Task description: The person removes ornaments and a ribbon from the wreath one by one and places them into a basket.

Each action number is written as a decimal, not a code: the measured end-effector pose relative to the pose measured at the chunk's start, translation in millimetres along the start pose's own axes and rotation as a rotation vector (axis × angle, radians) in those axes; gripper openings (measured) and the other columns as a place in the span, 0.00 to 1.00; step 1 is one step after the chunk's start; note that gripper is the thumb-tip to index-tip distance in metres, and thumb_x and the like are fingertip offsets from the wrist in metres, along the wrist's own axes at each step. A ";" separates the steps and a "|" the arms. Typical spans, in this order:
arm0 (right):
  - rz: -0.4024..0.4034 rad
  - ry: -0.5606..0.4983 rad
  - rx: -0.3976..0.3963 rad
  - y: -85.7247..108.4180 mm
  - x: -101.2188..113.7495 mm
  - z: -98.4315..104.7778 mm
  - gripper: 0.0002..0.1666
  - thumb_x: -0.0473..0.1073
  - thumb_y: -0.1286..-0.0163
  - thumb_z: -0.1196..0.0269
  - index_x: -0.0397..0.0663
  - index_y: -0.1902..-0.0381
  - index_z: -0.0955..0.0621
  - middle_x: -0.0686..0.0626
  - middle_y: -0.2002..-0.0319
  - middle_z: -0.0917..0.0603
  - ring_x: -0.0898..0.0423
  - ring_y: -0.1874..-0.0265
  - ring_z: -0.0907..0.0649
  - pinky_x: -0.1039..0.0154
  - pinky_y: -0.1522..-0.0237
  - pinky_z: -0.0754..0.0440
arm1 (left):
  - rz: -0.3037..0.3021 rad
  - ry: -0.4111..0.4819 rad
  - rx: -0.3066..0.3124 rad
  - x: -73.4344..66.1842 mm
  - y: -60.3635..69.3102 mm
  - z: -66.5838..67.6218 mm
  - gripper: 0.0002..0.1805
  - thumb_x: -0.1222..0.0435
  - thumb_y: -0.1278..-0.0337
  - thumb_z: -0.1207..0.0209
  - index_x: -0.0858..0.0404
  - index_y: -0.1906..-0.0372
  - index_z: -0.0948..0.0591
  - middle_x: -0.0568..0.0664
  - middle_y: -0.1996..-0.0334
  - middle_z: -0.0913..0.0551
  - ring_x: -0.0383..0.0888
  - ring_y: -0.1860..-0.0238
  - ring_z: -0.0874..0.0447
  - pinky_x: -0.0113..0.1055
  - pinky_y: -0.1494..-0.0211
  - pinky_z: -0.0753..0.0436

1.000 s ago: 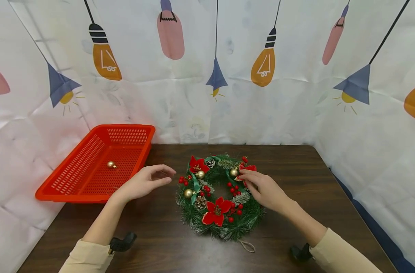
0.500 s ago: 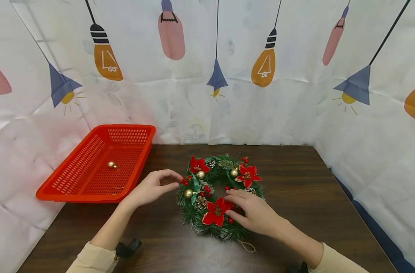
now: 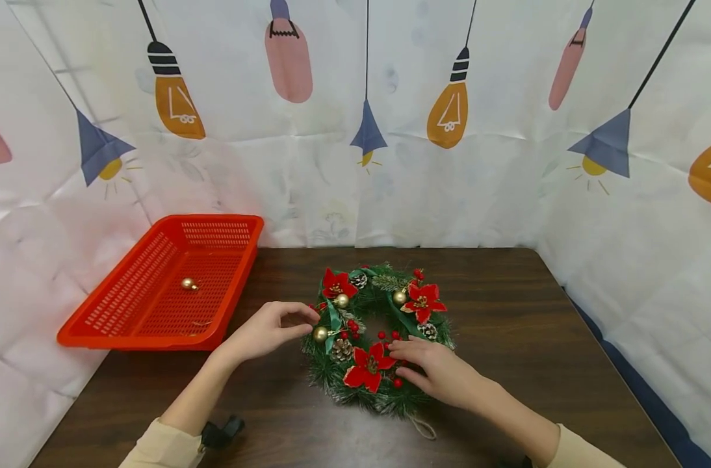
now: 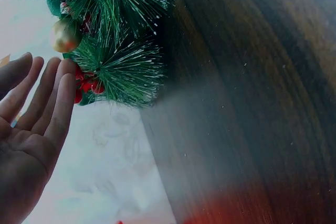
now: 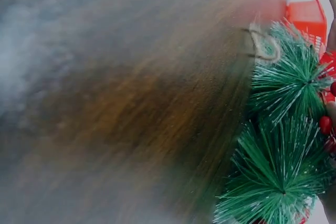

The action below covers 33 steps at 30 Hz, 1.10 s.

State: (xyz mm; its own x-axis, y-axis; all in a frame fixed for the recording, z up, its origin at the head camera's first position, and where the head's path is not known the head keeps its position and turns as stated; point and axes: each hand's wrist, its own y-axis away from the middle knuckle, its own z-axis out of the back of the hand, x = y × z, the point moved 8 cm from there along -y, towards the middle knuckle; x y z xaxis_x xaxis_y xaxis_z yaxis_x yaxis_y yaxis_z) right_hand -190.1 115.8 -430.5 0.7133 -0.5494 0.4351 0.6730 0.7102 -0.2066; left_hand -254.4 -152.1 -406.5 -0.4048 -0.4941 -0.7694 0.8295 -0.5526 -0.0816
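Observation:
A green wreath (image 3: pixel 384 400) lies on the table, trimmed with red poinsettias (image 3: pixel 367 368), gold balls (image 3: pixel 320 334), pine cones (image 3: pixel 341 350), a green ribbon and red berries. My left hand (image 3: pixel 271 333) is at the wreath's left side, its fingertips close to red berries (image 4: pixel 96 87) and a gold ball (image 4: pixel 66 35); its fingers look straight in the left wrist view. Over the lower right of the wreath, my right hand (image 3: pixel 443 374) rests its loosely bent fingers at the berries beside the front poinsettia, covering part of them. No pinch shows there.
A red plastic basket (image 3: pixel 247 273) stands at the left, with a gold ball (image 3: pixel 188 284) and a thin gold piece inside. A twine loop (image 3: pixel 424 429) sticks out from the wreath's front onto the brown table (image 3: pixel 502 305). A printed curtain hangs behind.
My right hand has left the upper-right poinsettia and come down to the lower-right berries. My left hand has moved right, from beside the basket to the wreath's left edge.

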 end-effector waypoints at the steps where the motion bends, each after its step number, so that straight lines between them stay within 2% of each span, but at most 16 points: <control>1: 0.001 -0.003 0.007 0.3 -0.1 -0.4 0.20 0.45 0.22 0.38 0.42 0.38 0.17 0.46 0.36 0.19 0.46 0.35 0.21 0.46 0.37 0.24 | 0.000 -0.006 0.000 0.4 0.2 -1.2 0.10 0.61 0.31 0.34 0.55 0.48 0.13 0.41 0.53 0.13 0.39 0.53 0.15 0.37 0.48 0.17; 4: 0.010 -0.008 0.003 0.3 -0.5 0.0 0.20 0.45 0.22 0.38 0.42 0.38 0.17 0.46 0.36 0.19 0.47 0.35 0.22 0.46 0.36 0.25 | -0.005 -0.002 0.007 0.5 0.3 -5.2 0.10 0.62 0.33 0.33 0.55 0.50 0.12 0.40 0.55 0.12 0.39 0.55 0.14 0.37 0.49 0.16; 11: 0.019 -0.013 -0.003 -0.5 -2.3 1.8 0.21 0.45 0.22 0.37 0.43 0.37 0.17 0.47 0.34 0.20 0.48 0.34 0.22 0.46 0.36 0.25 | -0.023 0.075 0.010 2.0 0.0 -15.8 0.10 0.64 0.35 0.32 0.61 0.51 0.12 0.46 0.59 0.11 0.43 0.59 0.12 0.38 0.54 0.14; 19: 0.031 0.016 -0.015 0.0 -0.9 2.4 0.21 0.45 0.23 0.37 0.43 0.37 0.17 0.46 0.34 0.20 0.47 0.35 0.22 0.47 0.37 0.23 | -0.013 0.128 -0.043 3.7 0.9 -23.3 0.11 0.67 0.39 0.29 0.62 0.52 0.13 0.48 0.60 0.12 0.45 0.59 0.12 0.39 0.53 0.13; 25: 0.054 0.067 -0.046 2.0 2.4 2.9 0.21 0.46 0.24 0.36 0.43 0.38 0.17 0.45 0.34 0.21 0.47 0.35 0.22 0.47 0.37 0.23 | -0.006 0.096 -0.055 1.7 1.2 -28.2 0.13 0.66 0.39 0.28 0.62 0.50 0.13 0.47 0.59 0.12 0.45 0.58 0.12 0.40 0.52 0.14; 33: 0.123 0.161 -0.139 7.4 6.8 4.6 0.21 0.47 0.25 0.34 0.43 0.39 0.16 0.43 0.32 0.23 0.47 0.34 0.22 0.44 0.35 0.26 | 0.000 0.079 -0.080 -1.6 1.3 -27.1 0.14 0.66 0.39 0.29 0.58 0.49 0.14 0.42 0.58 0.13 0.41 0.58 0.14 0.40 0.51 0.14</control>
State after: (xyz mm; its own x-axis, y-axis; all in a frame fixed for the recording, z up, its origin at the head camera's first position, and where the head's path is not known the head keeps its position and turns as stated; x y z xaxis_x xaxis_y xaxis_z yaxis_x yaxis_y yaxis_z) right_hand -181.2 119.3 -425.0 0.8062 -0.5334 0.2562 0.5915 0.7147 -0.3733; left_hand -242.3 -133.8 -422.5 -0.3754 -0.4379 -0.8169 0.8590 -0.4954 -0.1293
